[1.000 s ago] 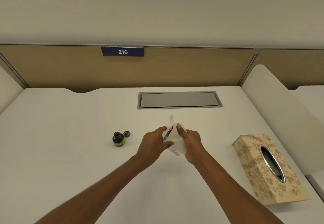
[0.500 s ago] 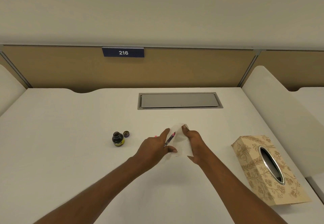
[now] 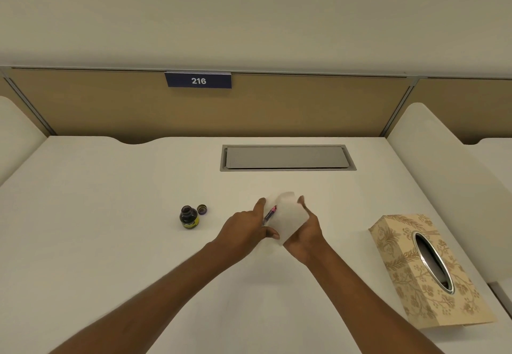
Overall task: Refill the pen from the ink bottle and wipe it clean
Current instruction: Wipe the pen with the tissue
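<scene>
- Two hands meet over the middle of the counter (image 3: 110, 243). I see the left hand (image 3: 243, 229) pinching the pen (image 3: 270, 214), forefinger stretched out beside it.
- The right hand (image 3: 304, 237) is curled round a white tissue (image 3: 289, 215), which touches the pen's far, pink-banded end.
- To the left, apart from the hands, the ink bottle (image 3: 189, 217) stands open, its cap (image 3: 202, 209) just beside it on the far right.
- I read a broad stretch of counter from the bottle to the left edge, and another between the hands and the grey hatch (image 3: 286, 157) on the far side.
- The patterned tissue box (image 3: 426, 270) lies near the right edge, below the white divider (image 3: 432, 173), well apart from the hands.
</scene>
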Demonstrator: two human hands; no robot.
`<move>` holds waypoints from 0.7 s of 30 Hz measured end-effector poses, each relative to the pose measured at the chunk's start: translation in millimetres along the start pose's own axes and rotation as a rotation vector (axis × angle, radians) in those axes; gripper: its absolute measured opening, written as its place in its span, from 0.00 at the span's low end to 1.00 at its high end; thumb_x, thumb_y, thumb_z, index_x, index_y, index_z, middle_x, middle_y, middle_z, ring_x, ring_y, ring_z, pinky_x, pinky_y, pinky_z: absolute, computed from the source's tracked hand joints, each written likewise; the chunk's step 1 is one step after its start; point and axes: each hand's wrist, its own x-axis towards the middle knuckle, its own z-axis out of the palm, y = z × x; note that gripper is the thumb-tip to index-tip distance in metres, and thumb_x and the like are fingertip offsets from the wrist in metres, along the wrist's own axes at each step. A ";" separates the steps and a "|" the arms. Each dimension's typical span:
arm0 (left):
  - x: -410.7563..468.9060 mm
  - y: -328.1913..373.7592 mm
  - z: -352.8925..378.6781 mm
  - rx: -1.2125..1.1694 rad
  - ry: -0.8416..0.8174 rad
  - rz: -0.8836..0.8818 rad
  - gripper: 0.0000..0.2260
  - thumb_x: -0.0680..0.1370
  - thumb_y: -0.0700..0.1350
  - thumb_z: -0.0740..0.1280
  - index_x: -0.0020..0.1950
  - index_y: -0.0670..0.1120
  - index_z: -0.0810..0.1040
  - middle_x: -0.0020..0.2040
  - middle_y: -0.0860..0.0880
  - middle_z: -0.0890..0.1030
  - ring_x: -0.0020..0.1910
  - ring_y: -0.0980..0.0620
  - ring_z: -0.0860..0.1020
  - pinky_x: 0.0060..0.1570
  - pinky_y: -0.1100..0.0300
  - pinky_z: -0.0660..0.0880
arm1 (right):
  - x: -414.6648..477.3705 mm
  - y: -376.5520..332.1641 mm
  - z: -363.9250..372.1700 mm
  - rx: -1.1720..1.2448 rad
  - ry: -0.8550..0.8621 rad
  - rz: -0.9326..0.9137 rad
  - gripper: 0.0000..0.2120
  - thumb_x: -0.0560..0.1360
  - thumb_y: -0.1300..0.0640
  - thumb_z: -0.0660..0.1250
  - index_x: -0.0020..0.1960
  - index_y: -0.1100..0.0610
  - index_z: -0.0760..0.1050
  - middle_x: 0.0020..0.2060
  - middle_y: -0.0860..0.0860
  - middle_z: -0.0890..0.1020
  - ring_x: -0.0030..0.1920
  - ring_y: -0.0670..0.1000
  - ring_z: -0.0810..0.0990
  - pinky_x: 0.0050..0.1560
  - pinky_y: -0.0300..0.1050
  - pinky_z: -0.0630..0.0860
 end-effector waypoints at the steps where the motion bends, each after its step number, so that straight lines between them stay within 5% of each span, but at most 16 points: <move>1: 0.2 -0.3 0.0 0.000 0.005 0.003 0.33 0.76 0.57 0.66 0.73 0.44 0.56 0.53 0.41 0.80 0.48 0.42 0.78 0.43 0.57 0.70 | -1.9 0.7 1.9 -0.041 -0.019 -0.042 0.20 0.80 0.49 0.53 0.50 0.57 0.82 0.47 0.59 0.83 0.47 0.60 0.80 0.50 0.56 0.76; 6: 1.3 -1.6 -0.2 -0.042 0.019 0.007 0.31 0.74 0.55 0.68 0.70 0.44 0.59 0.51 0.42 0.80 0.44 0.42 0.78 0.40 0.57 0.71 | -7.9 5.2 12.0 -0.165 -0.075 -0.108 0.10 0.72 0.60 0.61 0.45 0.61 0.80 0.39 0.58 0.81 0.39 0.57 0.78 0.35 0.46 0.75; 13: 3.7 0.0 -0.5 -0.044 -0.011 0.001 0.34 0.75 0.52 0.68 0.73 0.43 0.54 0.51 0.40 0.81 0.45 0.42 0.79 0.43 0.54 0.74 | -3.1 18.0 19.7 -0.306 0.033 -0.221 0.08 0.71 0.63 0.66 0.37 0.56 0.82 0.31 0.52 0.82 0.34 0.52 0.79 0.34 0.46 0.72; 17: 0.2 -0.7 -4.6 -0.157 0.031 -0.053 0.37 0.75 0.56 0.67 0.76 0.44 0.50 0.53 0.42 0.80 0.49 0.44 0.77 0.45 0.57 0.72 | 1.3 17.1 18.5 -0.223 0.093 -0.191 0.07 0.77 0.60 0.64 0.49 0.60 0.81 0.41 0.55 0.84 0.42 0.55 0.82 0.36 0.46 0.78; 21: -9.9 -10.0 -1.4 -0.445 0.218 -0.128 0.31 0.76 0.56 0.65 0.72 0.45 0.57 0.37 0.51 0.77 0.37 0.52 0.76 0.37 0.60 0.71 | 6.7 8.8 16.3 -0.079 0.131 -0.179 0.19 0.71 0.53 0.72 0.58 0.60 0.78 0.56 0.59 0.81 0.57 0.62 0.79 0.58 0.60 0.76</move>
